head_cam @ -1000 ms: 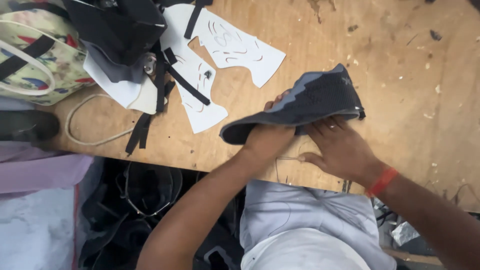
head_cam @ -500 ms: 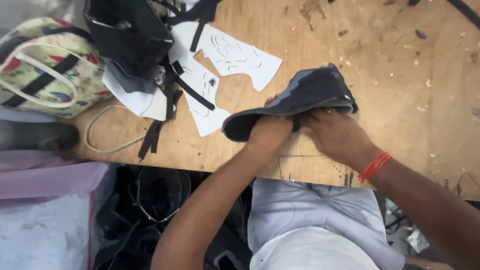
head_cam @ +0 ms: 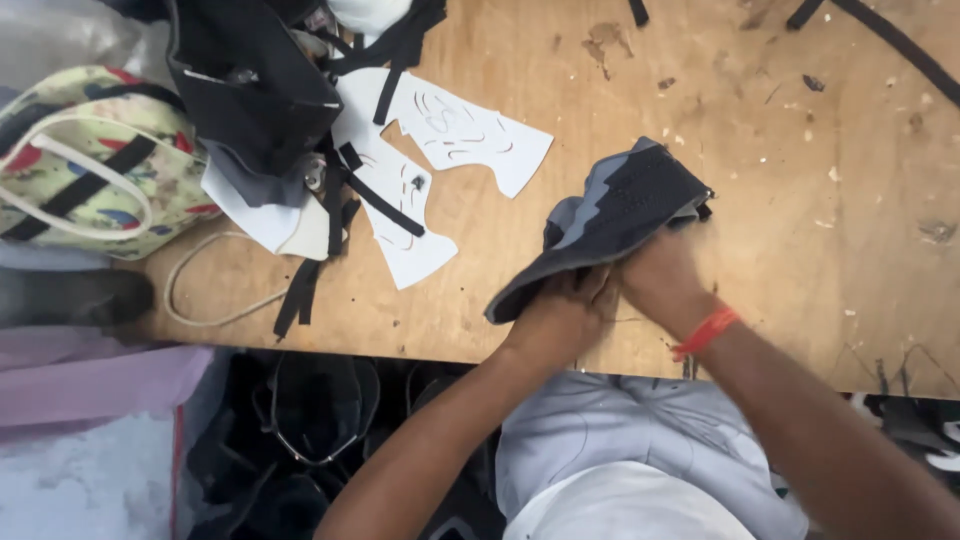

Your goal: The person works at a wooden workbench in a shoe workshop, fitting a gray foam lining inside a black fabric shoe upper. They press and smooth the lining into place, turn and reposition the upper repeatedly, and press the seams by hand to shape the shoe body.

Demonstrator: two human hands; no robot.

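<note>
A dark blue and grey fabric shoe upper (head_cam: 610, 215) lies folded on the wooden table (head_cam: 800, 180), near its front edge. My left hand (head_cam: 560, 310) grips its lower left end. Pressed against my left hand, my right hand (head_cam: 665, 275), with an orange band on the wrist, grips the piece from the right. The fingers of both hands are curled into the fabric.
White paper patterns (head_cam: 440, 150) lie left of the upper, under black straps (head_cam: 350, 190) and a black bag piece (head_cam: 250, 90). A floral bag (head_cam: 90, 160) sits at the table's left end. A black strap (head_cam: 900, 50) crosses the far right corner.
My right hand has moved from flat on the table below the upper onto the fabric, beside my left hand. The view has shifted slightly.
</note>
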